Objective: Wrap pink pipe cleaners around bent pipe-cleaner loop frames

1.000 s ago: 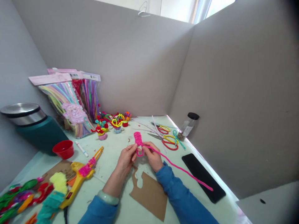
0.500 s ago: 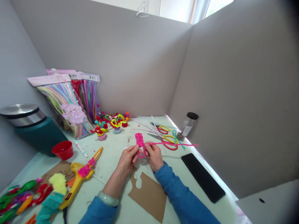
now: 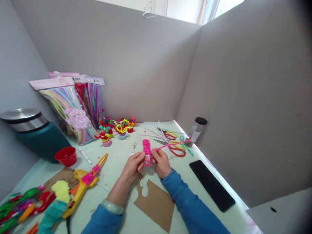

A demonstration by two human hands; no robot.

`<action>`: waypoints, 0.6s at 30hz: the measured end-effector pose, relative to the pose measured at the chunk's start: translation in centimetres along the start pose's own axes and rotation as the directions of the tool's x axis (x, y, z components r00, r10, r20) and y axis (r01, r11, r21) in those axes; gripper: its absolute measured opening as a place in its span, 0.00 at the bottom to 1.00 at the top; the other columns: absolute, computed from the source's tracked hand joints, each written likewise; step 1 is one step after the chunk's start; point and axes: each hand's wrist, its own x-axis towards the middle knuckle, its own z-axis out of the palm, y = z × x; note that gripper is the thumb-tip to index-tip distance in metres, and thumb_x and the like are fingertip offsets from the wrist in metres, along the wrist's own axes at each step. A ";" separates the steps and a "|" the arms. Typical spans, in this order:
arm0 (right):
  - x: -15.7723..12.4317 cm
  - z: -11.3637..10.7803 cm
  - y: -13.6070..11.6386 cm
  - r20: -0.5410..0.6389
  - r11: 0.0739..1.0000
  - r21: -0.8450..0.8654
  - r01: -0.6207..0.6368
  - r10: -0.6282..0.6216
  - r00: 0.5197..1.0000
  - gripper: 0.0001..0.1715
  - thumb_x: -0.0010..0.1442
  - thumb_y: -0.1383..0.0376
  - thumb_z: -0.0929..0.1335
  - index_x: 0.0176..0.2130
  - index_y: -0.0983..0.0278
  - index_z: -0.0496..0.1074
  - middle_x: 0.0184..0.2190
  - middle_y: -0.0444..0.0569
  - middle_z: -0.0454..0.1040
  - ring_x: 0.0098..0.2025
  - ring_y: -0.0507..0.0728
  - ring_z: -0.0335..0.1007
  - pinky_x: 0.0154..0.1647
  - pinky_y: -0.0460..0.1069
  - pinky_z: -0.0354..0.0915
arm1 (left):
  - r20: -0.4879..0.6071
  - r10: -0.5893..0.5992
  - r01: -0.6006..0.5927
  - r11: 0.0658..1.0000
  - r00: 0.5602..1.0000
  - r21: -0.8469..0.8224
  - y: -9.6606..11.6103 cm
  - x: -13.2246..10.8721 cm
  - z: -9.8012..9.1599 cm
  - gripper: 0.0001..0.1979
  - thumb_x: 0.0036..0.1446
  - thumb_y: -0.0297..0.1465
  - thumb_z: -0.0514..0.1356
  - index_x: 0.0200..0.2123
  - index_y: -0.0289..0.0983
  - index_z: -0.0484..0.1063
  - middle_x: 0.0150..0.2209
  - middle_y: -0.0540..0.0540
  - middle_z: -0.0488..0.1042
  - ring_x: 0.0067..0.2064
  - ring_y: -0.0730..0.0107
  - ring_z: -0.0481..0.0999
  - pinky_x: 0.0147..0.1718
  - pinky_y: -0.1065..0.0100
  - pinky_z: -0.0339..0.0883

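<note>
Pinched between the thumb and fingers of my left hand (image 3: 134, 164) is a pink pipe cleaner piece (image 3: 146, 147), a narrow frame with its upper part wound closely and an open loop at its lower end. My right hand (image 3: 161, 162) is closed on the loose pink pipe cleaner strand (image 3: 173, 144) right beside the frame. The strand's free end slants up to the right, in front of the scissors. Below both hands lies a cut piece of brown cardboard (image 3: 156, 203).
A yellow glue gun (image 3: 79, 198), red cup (image 3: 65, 156) and teal bottle (image 3: 41, 139) are on the left. Two pairs of scissors (image 3: 176, 149), a clear jar (image 3: 194, 132) and a black slab (image 3: 212, 185) are on the right. Bagged pipe cleaners (image 3: 73, 107) lean at the back.
The strand's free end has swung upward and toward the left, from nearly level to slanting. The wound piece has shifted very slightly; both hands keep their grip.
</note>
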 end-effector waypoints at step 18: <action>-0.7 -0.8 -1.4 0.379 0.961 -0.079 -0.267 0.276 0.883 0.27 0.49 0.45 0.65 0.26 0.67 0.69 0.16 0.46 0.71 0.13 0.46 0.50 0.16 0.43 0.45 | 0.225 -0.077 0.062 0.995 0.971 0.075 0.7 -1.2 0.1 0.15 0.50 0.39 0.59 0.24 0.31 0.68 0.17 0.51 0.65 0.12 0.88 0.48 0.13 0.76 0.37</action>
